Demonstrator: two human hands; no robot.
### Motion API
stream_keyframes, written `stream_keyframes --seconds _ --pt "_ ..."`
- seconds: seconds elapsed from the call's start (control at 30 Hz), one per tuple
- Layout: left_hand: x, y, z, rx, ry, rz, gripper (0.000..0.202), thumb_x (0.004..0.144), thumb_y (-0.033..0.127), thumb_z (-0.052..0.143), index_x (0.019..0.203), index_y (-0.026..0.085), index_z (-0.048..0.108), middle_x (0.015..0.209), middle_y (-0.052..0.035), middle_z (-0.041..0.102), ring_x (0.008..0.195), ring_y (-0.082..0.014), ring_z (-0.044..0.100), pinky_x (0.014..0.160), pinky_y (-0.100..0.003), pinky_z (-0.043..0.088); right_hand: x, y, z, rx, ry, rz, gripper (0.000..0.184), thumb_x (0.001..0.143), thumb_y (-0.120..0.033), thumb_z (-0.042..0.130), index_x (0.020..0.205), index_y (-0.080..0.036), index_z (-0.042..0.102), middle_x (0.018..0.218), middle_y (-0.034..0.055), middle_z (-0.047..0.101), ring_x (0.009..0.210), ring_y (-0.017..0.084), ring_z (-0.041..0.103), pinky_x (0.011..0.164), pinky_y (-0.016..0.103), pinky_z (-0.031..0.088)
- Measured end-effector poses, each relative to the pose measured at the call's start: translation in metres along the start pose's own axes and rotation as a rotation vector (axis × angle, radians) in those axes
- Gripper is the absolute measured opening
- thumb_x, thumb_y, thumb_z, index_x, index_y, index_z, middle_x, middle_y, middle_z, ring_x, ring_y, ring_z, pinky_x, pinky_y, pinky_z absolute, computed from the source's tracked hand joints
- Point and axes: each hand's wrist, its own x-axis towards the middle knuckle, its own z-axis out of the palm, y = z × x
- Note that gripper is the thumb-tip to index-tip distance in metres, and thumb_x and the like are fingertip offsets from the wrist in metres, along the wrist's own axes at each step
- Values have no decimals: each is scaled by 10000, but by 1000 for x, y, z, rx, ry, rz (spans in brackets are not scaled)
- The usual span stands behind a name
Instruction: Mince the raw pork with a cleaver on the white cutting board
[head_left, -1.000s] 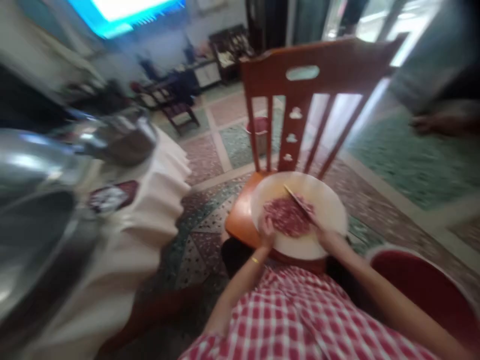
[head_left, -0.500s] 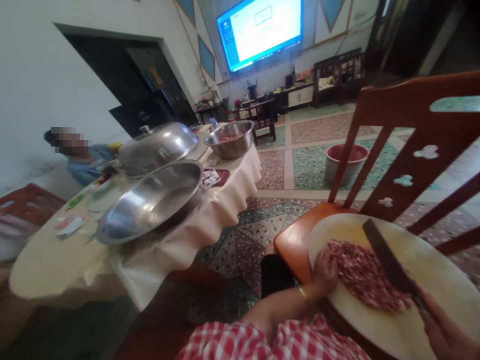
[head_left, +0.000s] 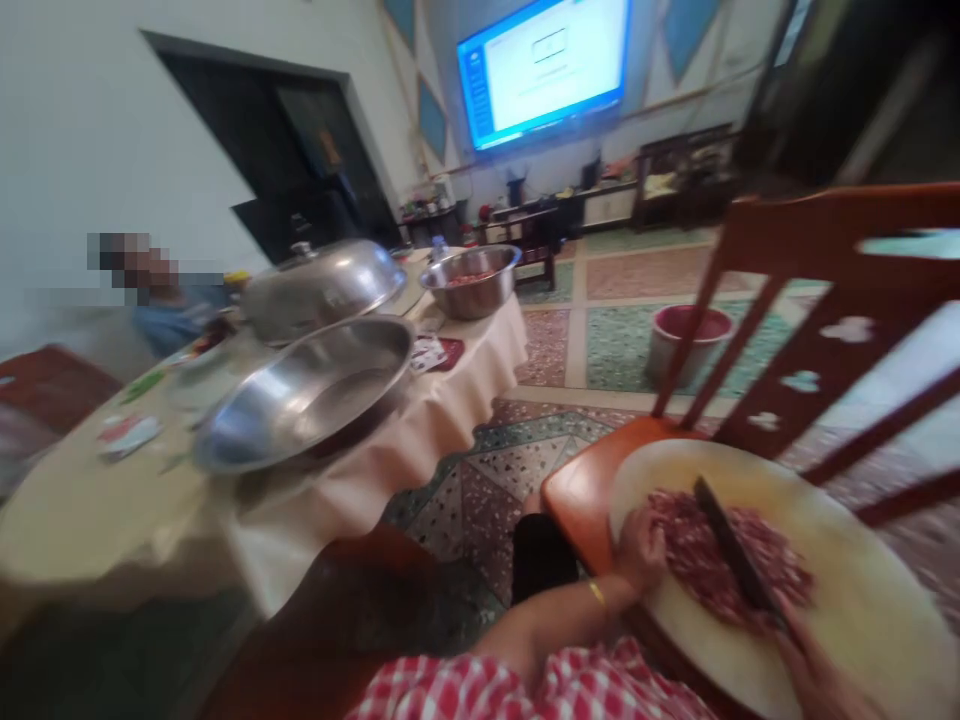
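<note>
On the round board [head_left: 847, 560] at 4 o'clock in view lies chopped meat [head_left: 681, 550], knife [head_left: 736, 555] across it gripped by right hand's [head_left: 814, 660] fingers, left hand [head_left: 641, 555] at its edge, finger closure unclear; tabletop [head_left: 90, 510] carries steel basin [head_left: 307, 400] at 9, steel bowl [head_left: 484, 299] of reddish pieces [head_left: 472, 279] at 12.

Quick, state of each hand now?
Left hand: at the edge of the chopped meat; can't tell if open or closed.
Right hand: closed, holding the knife.
</note>
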Motion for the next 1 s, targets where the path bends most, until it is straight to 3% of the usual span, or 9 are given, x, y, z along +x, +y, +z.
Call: stream_keyframes --seconds 0.1,0.13,0.2,0.33,0.53,0.67,0.77,0.93,1.0 --pt "-1 4 -2 -57 3 -55 241 853 209 373 1012 176 552 1041 -92 575 999 -187 526 947 -388 401 -25 5 -5 20 29 185 514 792 -540 372 1171 -270 589 951 76 706 932 287 638 784 382 526" --pt "1 2 -2 -62 -4 -59 243 855 223 372 1019 177 545 1041 -96 575 1005 -191 528 952 -394 396 -31 3 -5 105 -45 212 505 797 -532 384 1191 -279 574 1029 48 686 990 264 617 828 360 508" --pt "8 -6 -2 -64 -32 -32 248 855 251 374 1024 174 539 1041 -101 573 1024 -196 526 966 -396 387 -36 -2 -4 246 3 219 503 822 -490 360 1190 -228 582 1155 52 628 1123 236 534 946 337 425" --pt "22 -26 3 -47 -52 9 262 835 314 402 998 174 552 1015 -99 581 1017 -211 539 950 -398 405 -29 -11 -4 330 95 262 507 846 -444 362 1230 -172 551 1158 82 625 1123 233 535 969 347 395" --pt "18 -28 2 -22 -39 34 273 840 329 399 1003 172 551 1002 -93 585 988 -197 547 943 -379 410 -38 -38 -39 364 115 168 512 855 -377 429 1345 -228 419 1274 49 538 1205 222 454 1020 398 344" --pt "17 -22 3 -2 -57 43 262 855 322 388 1006 173 543 1012 -93 573 998 -191 532 941 -372 405 -43 -63 -73 269 283 -18 490 896 -328 395 1378 -248 358 1306 55 510 1190 216 472 993 378 386" --pt "18 -21 4 5 -73 62 260 869 308 367 1022 175 530 1021 -91 562 993 -184 526 936 -371 405 -42 -57 -69 182 406 -62 491 903 -289 377 1389 -228 340 1278 78 536 1138 220 523 950 351 430" --pt "19 -18 4 29 -63 76 247 863 292 375 1013 170 527 995 -91 561 970 -185 525 921 -367 406 -45 -38 -55 76 80 280 469 888 -259 379 1356 -268 399 1099 38 659 975 232 627 817 340 507" --pt "18 -17 5 31 -74 86 241 863 294 379 1012 180 530 1002 -84 555 994 -181 517 935 -353 394 -47 -46 -68 73 120 301 456 893 -261 370 1345 -232 424 1168 59 620 1057 237 582 881 347 470"
